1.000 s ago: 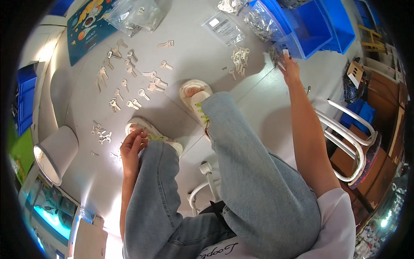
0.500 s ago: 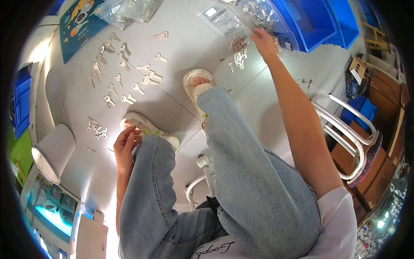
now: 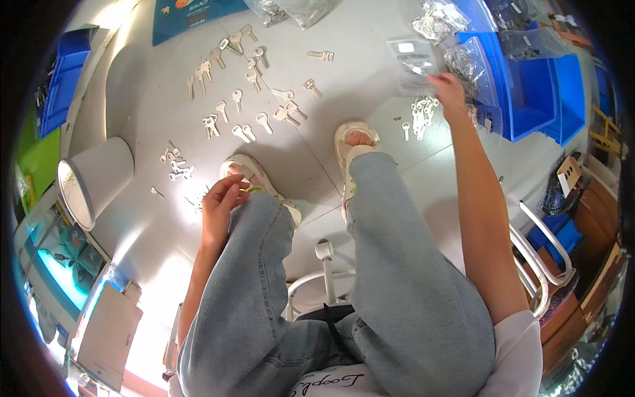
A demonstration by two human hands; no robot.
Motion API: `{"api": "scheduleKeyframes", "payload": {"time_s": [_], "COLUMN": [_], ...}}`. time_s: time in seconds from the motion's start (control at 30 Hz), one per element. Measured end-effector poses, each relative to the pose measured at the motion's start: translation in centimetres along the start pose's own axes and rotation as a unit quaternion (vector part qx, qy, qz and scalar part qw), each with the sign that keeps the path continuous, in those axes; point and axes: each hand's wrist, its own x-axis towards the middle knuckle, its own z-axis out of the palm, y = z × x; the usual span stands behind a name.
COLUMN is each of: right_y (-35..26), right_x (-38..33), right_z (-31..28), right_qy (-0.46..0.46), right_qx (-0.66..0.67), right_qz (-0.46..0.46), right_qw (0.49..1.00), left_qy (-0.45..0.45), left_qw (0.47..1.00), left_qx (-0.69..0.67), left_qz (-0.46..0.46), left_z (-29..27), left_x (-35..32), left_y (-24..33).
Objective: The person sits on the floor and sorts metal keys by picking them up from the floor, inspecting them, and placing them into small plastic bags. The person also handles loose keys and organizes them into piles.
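My right hand reaches to the far right, its fingertips closed at the lower right corner of a clear plastic bag with a white label. The bag's lower part is blurred. Just below it lies a pile of silver keys, with a single key beside the pile. My left hand rests by my left knee, fingers loosely bent and apart from the thumb, with nothing visible in it. Small keys lie on the floor to its left.
More keys are spread over the grey floor ahead of my sandals. Blue bins and bags of metal parts stand at the far right. At left lies a white bucket; a white metal chair is on the right.
The view has shifted, so the floor things appear farther right and lower. My right fingertips now meet the bag's corner, and the bag has moved slightly over the key pile. My left hand stays by the knee.
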Motion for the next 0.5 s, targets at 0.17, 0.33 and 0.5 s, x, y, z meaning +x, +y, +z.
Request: {"api": "scheduleKeyframes", "payload": {"time_s": [0.17, 0.33, 0.5], "right_y": [1.9, 16.0, 19.4], "right_x": [-12.3, -17.7, -16.7], "right_z": [-6.7, -13.9, -13.2], "right_qy": [0.098, 0.159, 0.282], "right_qx": [0.205, 0.355, 0.226], "right_qz": [0.083, 0.162, 0.331], "right_qw": [0.970, 0.907, 0.872], "left_qy": [0.028, 0.059, 0.109], "left_qw": [0.999, 0.996, 0.992], "left_qx": [-0.020, -0.063, 0.026], "left_qz": [0.006, 0.022, 0.052], "left_z": [-0.5, -1.5, -3.3], "left_x": [0.5, 1.8, 0.0], "left_y": [-1.5, -6.6, -9.1]}}
